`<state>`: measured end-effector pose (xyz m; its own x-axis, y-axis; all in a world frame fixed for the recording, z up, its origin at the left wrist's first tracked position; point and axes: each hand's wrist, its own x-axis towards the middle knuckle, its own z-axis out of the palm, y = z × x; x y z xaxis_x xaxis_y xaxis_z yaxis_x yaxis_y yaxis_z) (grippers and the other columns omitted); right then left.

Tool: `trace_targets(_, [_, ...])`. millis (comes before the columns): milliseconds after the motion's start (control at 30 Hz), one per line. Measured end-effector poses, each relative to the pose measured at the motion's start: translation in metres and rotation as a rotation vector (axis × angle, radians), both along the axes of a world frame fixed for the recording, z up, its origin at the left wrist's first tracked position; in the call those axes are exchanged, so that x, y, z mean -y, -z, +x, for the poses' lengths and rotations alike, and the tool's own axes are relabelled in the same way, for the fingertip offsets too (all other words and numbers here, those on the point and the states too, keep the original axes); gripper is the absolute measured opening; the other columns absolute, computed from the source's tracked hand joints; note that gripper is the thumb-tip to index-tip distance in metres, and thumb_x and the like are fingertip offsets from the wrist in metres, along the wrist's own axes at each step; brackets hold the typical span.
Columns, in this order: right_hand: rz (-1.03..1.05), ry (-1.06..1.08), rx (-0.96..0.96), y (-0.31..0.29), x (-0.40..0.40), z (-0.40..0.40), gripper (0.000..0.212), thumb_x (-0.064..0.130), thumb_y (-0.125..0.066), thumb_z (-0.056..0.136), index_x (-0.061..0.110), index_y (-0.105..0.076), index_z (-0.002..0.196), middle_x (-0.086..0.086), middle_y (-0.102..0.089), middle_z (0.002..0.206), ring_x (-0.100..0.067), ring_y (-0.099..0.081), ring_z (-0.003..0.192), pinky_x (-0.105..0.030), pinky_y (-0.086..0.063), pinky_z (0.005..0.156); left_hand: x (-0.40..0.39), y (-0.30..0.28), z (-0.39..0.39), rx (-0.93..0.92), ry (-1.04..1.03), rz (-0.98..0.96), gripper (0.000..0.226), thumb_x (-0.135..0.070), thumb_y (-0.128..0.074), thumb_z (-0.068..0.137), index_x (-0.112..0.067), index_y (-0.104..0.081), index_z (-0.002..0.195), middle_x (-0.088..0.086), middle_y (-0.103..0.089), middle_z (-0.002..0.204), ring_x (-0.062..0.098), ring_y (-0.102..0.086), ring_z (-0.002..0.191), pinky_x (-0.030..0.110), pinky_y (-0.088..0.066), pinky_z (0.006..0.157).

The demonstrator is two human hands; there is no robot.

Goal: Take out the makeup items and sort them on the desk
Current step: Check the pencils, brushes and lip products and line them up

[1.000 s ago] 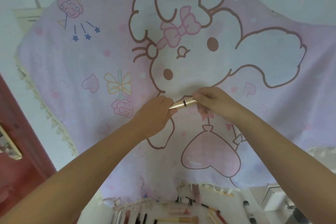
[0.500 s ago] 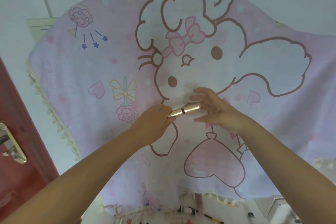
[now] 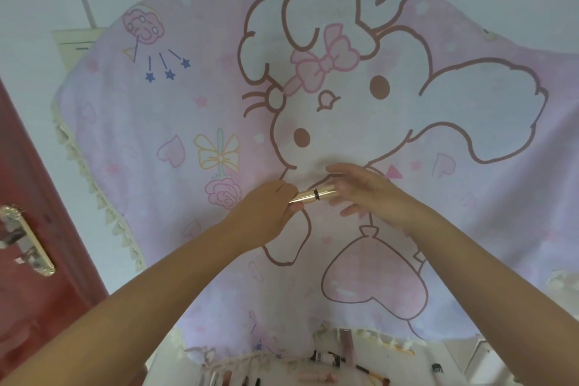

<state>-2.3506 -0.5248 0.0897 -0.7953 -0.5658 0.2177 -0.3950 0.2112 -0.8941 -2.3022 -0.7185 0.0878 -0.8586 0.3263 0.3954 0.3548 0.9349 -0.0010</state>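
A slim gold tube with a black ring [image 3: 315, 193] is held level in front of a pink cartoon cloth [image 3: 194, 110]. My left hand [image 3: 266, 213] grips its left end with curled fingers. My right hand [image 3: 363, 193] touches the tube's right end with its fingers spread and mostly straight. Several makeup items [image 3: 326, 367], brushes and tubes among them, lie in rows on the white desk at the bottom edge, partly cut off by the frame.
The pink cloth hangs on a pale wall and its fringed hem [image 3: 94, 191] reaches down to the desk. A red door with a brass handle [image 3: 28, 241] stands at the left. A white box edge [image 3: 482, 357] shows at the bottom right.
My right hand, which pinched the tube's right end a second ago, has opened its fingers. The view has tilted upward, so less of the desk shows.
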Motion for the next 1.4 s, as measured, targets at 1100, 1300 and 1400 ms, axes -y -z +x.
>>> trace_targets(1100, [0.308, 0.171, 0.312, 0.123, 0.015, 0.0, 0.018, 0.024, -0.043, 0.095, 0.01, -0.054, 0.096, -0.002, -0.058, 0.071, -0.015, -0.052, 0.06, -0.024, -0.045, 0.06, 0.032, 0.146, 0.019, 0.393, -0.254, 0.17, 0.03, -0.026, -0.039, 0.097, -0.004, -0.056, 0.107, 0.002, -0.045, 0.087, 0.018, -0.043, 0.081, 0.023, -0.029, 0.069])
trace_targets(1300, [0.971, -0.189, 0.215, 0.247, 0.043, 0.016, 0.024, 0.026, -0.038, 0.096, 0.015, -0.048, 0.077, 0.004, -0.047, 0.074, -0.019, -0.05, 0.083, -0.028, -0.037, 0.079, 0.04, 0.259, 0.057, 0.874, -0.549, 0.227, 0.039, -0.032, -0.035, 0.098, -0.001, -0.057, 0.111, 0.011, -0.058, 0.115, 0.028, -0.056, 0.102, 0.029, -0.042, 0.079])
trace_targets(1400, [1.038, -0.266, 0.117, 0.284, 0.06, 0.023, 0.022, 0.02, -0.038, 0.095, 0.009, -0.055, 0.105, -0.007, -0.056, 0.106, -0.026, -0.053, 0.104, -0.031, -0.038, 0.085, 0.039, 0.283, 0.068, 0.988, -0.667, 0.338, 0.04, -0.033, -0.04, 0.096, 0.0, -0.059, 0.108, 0.002, -0.054, 0.077, 0.019, -0.053, 0.072, 0.021, -0.035, 0.052])
